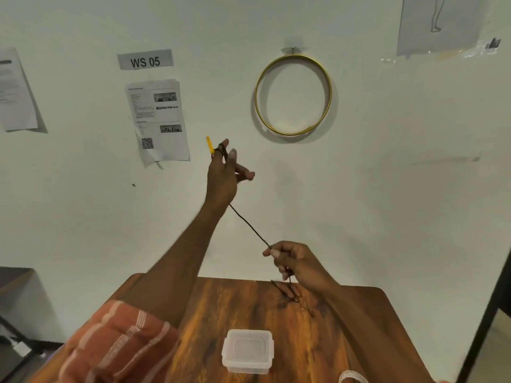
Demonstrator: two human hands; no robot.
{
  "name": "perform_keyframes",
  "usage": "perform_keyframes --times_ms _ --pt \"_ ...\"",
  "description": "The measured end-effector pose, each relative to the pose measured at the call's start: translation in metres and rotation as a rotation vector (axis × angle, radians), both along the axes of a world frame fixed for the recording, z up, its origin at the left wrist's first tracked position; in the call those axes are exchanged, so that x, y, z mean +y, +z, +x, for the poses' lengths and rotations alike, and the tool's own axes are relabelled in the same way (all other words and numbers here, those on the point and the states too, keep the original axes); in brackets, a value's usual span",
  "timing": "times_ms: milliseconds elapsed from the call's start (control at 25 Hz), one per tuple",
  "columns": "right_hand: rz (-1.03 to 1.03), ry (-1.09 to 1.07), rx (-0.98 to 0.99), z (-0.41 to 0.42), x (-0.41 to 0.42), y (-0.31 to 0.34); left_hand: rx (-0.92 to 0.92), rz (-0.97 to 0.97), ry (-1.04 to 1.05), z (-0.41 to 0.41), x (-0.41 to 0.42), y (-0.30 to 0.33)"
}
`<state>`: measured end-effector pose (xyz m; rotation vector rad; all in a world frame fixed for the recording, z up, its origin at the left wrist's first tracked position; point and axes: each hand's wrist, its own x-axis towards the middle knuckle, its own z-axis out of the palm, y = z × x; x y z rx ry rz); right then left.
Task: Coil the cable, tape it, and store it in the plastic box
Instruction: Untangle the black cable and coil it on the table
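Head view shows a translucent plastic box (247,351) with its lid on near the front of the wooden table (345,327); nothing can be made out inside through the cloudy plastic. A thin dark cable (250,228) runs taut between the two hands. The left hand (222,175) is raised toward the wall, with turns of cable wrapped around a finger and a yellow end (209,144) sticking up beside it; its other fingers are loosely spread. The right hand (294,258), lower down, pinches the cable between thumb and forefinger. Below it the slack drops to the tabletop in a blurred tangle whose shape is hard to read. A white loop (352,376), possibly a tape roll, is cut off by the bottom edge. An orange striped sleeve (119,346) covers the left upper arm. A brass-coloured hoop (293,95) hangs on the wall.
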<state>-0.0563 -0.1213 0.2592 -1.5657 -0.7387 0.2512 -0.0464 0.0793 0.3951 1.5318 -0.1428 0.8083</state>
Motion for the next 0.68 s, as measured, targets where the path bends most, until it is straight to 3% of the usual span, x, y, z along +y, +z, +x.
perform_keyframes --times_ms 80,120,200,360,440,560,680 --pt "0.050 -0.061 -0.051 0.002 -0.007 0.022 0.119 0.427 0.072 0.004 0.012 -0.019" --pt "0.074 -0.100 -0.085 0.006 -0.011 0.035 0.214 0.548 0.019 0.002 0.012 -0.030" --pt "0.101 -0.168 -0.166 0.018 -0.016 0.063 0.384 0.585 -0.203 -0.010 0.005 -0.052" --pt "0.113 -0.242 -0.219 0.052 -0.013 0.088 0.460 -0.088 -0.885 -0.036 -0.021 -0.093" --pt "0.114 -0.244 -0.181 0.063 -0.005 0.078 0.408 -0.300 -1.090 -0.044 -0.033 -0.097" --pt "0.091 -0.224 -0.091 0.056 0.011 0.036 0.243 -0.451 -1.054 -0.043 -0.039 -0.071" --pt "-0.012 -0.126 -0.039 0.029 0.021 -0.012 0.092 -0.589 -0.752 -0.027 -0.029 -0.033"
